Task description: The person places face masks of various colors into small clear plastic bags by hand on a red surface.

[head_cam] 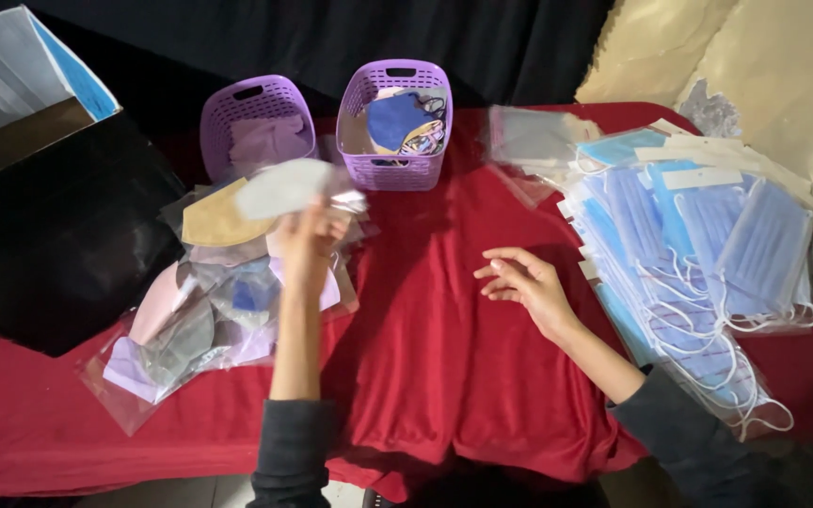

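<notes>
Probably best kept flat: left hand (308, 246) fingers pinch a white mask (284, 186) near the basket (254, 120); right hand (524, 282) rests, fingers spread.

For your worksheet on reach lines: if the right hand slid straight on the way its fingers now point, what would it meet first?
The right hand points left across the bare red cloth. First in line looks like the pile of bagged masks beneath the left hand, though depth is unclear.

A red cloth (444, 376) covers the tabletop. Behind it, at twelve o'clock, hangs a black curtain (331, 38). At two o'clock stands a cream wall (783, 66) with flaking paint. Light is dim and falls from above.
</notes>
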